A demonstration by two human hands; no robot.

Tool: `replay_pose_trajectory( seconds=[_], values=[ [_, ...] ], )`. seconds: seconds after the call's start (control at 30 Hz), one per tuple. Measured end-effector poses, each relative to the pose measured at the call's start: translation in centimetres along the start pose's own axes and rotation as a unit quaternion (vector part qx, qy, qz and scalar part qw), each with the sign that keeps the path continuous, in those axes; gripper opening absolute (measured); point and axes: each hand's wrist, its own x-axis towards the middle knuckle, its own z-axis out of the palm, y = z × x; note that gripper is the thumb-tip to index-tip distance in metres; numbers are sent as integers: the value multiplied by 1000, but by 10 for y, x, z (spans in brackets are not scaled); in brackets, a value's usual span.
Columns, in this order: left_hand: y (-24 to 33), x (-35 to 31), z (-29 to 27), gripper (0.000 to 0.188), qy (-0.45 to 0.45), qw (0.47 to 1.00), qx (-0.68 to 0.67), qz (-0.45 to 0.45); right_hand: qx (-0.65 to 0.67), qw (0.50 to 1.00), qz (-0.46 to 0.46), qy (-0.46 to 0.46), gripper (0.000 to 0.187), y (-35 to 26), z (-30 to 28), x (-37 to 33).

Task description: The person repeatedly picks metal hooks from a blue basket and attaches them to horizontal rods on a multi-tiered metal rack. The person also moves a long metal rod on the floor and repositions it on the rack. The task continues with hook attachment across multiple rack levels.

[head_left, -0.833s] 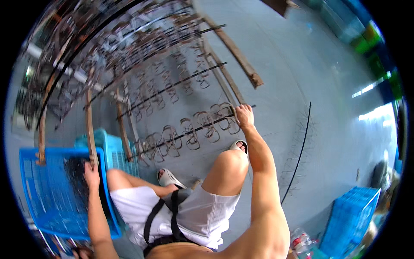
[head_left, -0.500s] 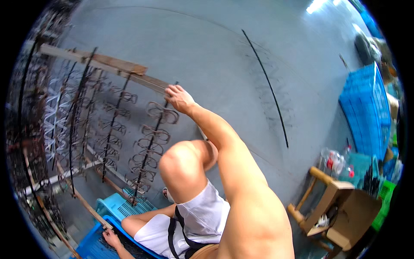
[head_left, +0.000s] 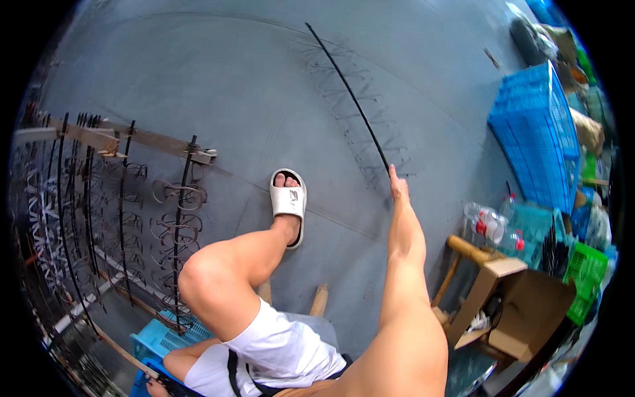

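grey floor (head_left: 198, 86): right hand (head_left: 397, 188) on thin blk wire rod (head_left: 350, 96).

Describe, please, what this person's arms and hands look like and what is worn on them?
The right arm is bare along its whole length, with no sleeve, glove, watch or band, and the right hand is bare too. Of the left hand only a small bare part shows at the lower edge, so little can be told of it. Elsewhere the person wears white shorts and a white slide sandal.

Grey concrete floor (head_left: 198, 79) throughout; blue crates (head_left: 529, 132) stacked far right; cardboard box (head_left: 529, 317) near right; daylight even.
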Motion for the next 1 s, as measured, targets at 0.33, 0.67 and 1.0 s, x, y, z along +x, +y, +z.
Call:
replay_pose_trajectory(
  seconds=[0.33,0.67,1.0],
  values=[
    [-18,-29,-2,26,-18,994,-104,-7,-65,983,-57,161,74,-30,-30,-123],
    [123,-189,23,27,-36,868,-383,312,-75,803,-474,353,34,83,-339,-262],
    [149,-141,-45,53,207,762,-261,555,-62,486,-816,307,38,-88,-331,-472]
  ],
)
